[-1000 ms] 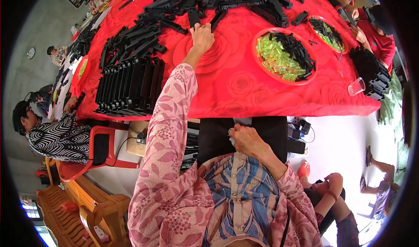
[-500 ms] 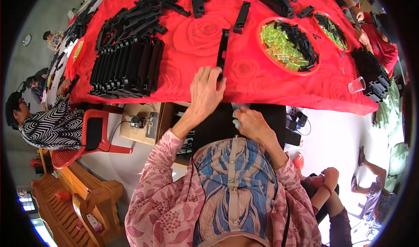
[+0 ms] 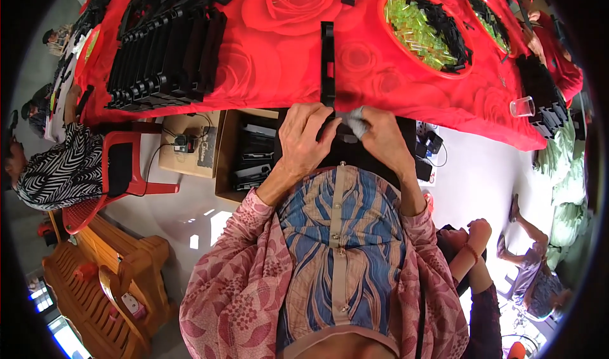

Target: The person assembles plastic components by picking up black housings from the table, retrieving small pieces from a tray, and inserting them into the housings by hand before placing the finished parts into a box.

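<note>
My left hand [image 3: 306,137] is closed round the near end of a long, narrow black plastic part [image 3: 327,67]. The part extends away from me over the red table edge, and my fingers hide its near end. Close beside it, my right hand [image 3: 386,142] is curled, with a pale grey cloth-like piece [image 3: 358,123] at its fingertips. Whether that piece is a loose rag or a finger wrapping is unclear. The fingertips of both hands nearly meet at the table's front edge, above a dark surface on my lap.
A stack of black plastic parts [image 3: 166,60] stands on the red tablecloth [image 3: 266,57] at left. To the right are a red basin [image 3: 424,67] of yellow-green tubes and black pieces, and a clear cup [image 3: 522,107]. Below the table sits a cardboard box [image 3: 219,162]. Other people sit nearby.
My left hand has drawn the black part toward me to the table edge. My right hand has come up beside it with the grey piece. The whole view has shifted, with the table higher in the picture.
</note>
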